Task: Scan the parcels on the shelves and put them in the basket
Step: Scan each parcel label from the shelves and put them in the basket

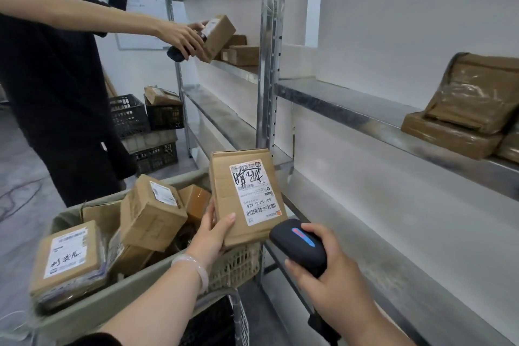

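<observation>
My left hand [212, 229] grips a flat cardboard parcel [224, 199] by its lower left corner, holding it upright with its white shipping label facing me. Just to its right, my right hand [323, 267] holds a black handheld scanner [299, 244] whose head points at the label's lower edge. Below and left sits the grey-green basket [112, 306], filled with several labelled cardboard parcels [153, 212]. More brown wrapped parcels [471, 104] lie on the metal shelf [351, 109] at the right.
Another person in black [56, 78] stands at the left, holding a box and a scanner at the far shelf. Small boxes [241, 55] rest on that shelf. Black crates [146, 123] are stacked on the floor behind. A steel upright [271, 64] divides the shelving.
</observation>
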The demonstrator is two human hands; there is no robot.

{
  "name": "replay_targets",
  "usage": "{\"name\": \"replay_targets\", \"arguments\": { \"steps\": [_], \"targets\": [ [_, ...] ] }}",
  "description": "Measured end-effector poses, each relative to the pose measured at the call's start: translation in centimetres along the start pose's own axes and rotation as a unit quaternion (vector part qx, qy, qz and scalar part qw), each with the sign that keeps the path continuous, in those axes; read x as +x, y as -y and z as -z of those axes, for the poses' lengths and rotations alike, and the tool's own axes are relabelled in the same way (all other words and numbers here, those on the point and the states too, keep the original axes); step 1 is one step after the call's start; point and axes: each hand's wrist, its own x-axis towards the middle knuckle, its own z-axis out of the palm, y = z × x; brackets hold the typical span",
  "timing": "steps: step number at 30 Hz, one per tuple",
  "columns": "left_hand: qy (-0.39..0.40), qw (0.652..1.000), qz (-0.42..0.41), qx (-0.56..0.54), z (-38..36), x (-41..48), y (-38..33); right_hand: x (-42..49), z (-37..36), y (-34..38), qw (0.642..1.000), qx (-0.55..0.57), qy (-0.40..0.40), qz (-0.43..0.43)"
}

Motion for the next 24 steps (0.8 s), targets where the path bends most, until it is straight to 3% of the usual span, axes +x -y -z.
{"name": "replay_targets", "arguments": {
  "steps": [16, 24],
  "targets": [
    [-0.052, 0.998, 0.01, -0.024, 0.4, -0.6, 0.9, 0.0, 2.8, 2.5, 0.998, -0.014, 0.059, 0.033],
    [-0.055, 0.995, 0.061, -0.061, -0.9, -2.2, 2.2, 2.3, 2.1, -0.6, 0.999, 0.038, 0.033, 0.005]
  ]
}}
